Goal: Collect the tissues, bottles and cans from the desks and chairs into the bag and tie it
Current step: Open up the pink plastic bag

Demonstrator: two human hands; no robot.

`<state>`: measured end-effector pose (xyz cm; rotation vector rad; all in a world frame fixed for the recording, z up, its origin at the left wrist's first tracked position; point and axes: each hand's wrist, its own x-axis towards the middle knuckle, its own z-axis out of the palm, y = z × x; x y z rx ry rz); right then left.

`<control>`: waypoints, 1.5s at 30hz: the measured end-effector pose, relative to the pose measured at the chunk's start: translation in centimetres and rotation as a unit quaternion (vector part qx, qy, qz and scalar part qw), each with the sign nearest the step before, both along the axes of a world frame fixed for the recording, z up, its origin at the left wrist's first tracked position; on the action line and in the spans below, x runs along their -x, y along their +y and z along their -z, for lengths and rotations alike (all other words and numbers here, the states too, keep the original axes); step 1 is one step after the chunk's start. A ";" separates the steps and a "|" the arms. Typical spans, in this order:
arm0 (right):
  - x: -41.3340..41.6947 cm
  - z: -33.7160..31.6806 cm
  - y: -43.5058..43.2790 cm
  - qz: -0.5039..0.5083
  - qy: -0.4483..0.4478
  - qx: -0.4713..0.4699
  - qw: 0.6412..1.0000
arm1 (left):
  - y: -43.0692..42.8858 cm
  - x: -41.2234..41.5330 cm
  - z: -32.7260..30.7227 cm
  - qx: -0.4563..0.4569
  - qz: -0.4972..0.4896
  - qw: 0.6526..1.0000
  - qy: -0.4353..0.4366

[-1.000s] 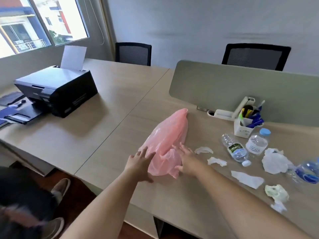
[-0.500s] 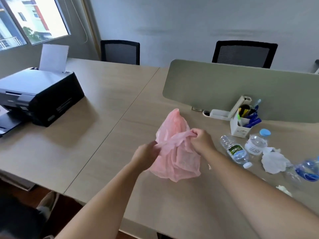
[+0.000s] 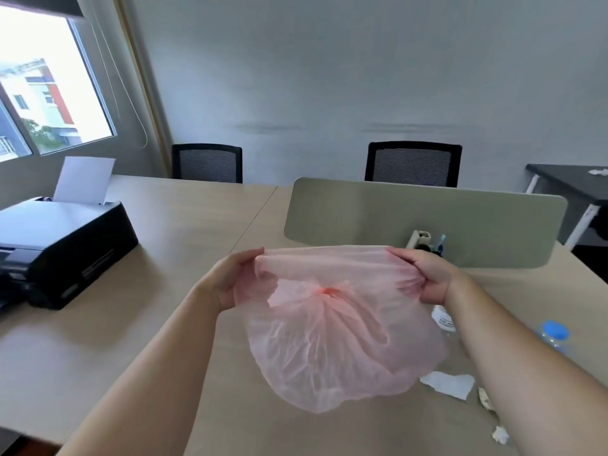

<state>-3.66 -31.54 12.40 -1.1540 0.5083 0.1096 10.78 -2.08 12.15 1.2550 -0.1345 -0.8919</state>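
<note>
Pink bag held open over a pale wood tabletop in a grey-walled office

Both hands are raised above the tabletop (image 3: 158,297) with a thin pink plastic bag (image 3: 335,343) stretched between them. The left hand (image 3: 230,281) has its fingers curled round the left side of the bag's rim, and the right hand (image 3: 427,278) grips a bunched fold of the right side. The bag's body sags below them, clear of the wood.

On the tabletop to the right, partly hidden by the bag and the right forearm, are a blue-capped water bottle (image 3: 554,334), a second clear bottle (image 3: 444,319), a flat white tissue (image 3: 449,385) and a small crumpled tissue (image 3: 500,434) near the front edge.

A grey-green divider panel (image 3: 427,218) stands across the far side, with a pen holder (image 3: 427,243) just in front of it. At the left sits a black printer (image 3: 59,248) with a white sheet of paper (image 3: 84,181) upright in its feeder. Two black mesh chairs (image 3: 207,162) (image 3: 413,164) stand behind against the plain grey wall (image 3: 329,77). A window (image 3: 49,93) is at the left, and a black side table (image 3: 572,182) stands at the far right
</note>
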 end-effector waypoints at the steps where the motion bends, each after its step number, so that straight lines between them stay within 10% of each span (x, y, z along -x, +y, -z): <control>1: 0.6 0.3 -0.3 -0.010 -0.002 -0.002 1.000 | 0.2 -0.1 0.4 -0.003 -0.005 1.000 0.009; 4: 1.4 1.6 -1.1 -0.021 -0.017 -0.032 0.999 | 0.0 0.2 1.4 -0.066 -0.016 0.998 0.010; 6: 1.2 1.7 -1.1 -0.039 -0.020 -0.040 0.998 | -0.5 0.1 2.2 -0.212 -0.087 0.964 -0.137; 9: 0.6 0.6 -0.8 -0.050 -0.010 -0.016 0.999 | -2.4 2.3 1.6 -0.312 -0.301 0.750 -0.500; 11: -0.1 -0.3 -0.9 -0.040 -0.002 0.011 0.999 | -5.0 6.4 0.1 -0.214 -0.179 0.680 -0.678; 16: -0.4 -3.2 0.7 -0.051 0.019 0.142 0.988 | -11.8 9.6 0.3 -0.379 0.018 0.530 -0.758; 21: 4.5 -4.2 1.8 0.022 0.009 0.527 0.850 | -14.6 8.5 -2.4 -0.436 0.021 0.565 -0.700; 26: 9.6 -1.2 2.4 0.068 0.042 0.556 0.827 | -16.2 7.6 -4.5 -0.447 -0.025 0.617 -0.648; 32: 11.6 1.3 0.1 0.187 0.067 0.421 0.885 | -15.8 5.9 -6.0 -0.464 -0.053 0.644 -0.606; 38: 10.4 0.1 -2.1 0.273 -0.072 -0.059 0.958 | -12.5 3.8 -4.5 -0.461 -0.075 0.676 -0.570; 42: 8.2 0.2 -3.3 0.242 -0.026 -0.084 0.966 | -10.4 4.7 -2.1 -0.444 -0.027 0.650 -0.616; 45: 6.6 -0.8 -3.4 0.164 -0.001 -0.029 0.986 | -12.4 8.6 -1.4 -0.233 0.014 0.614 -0.754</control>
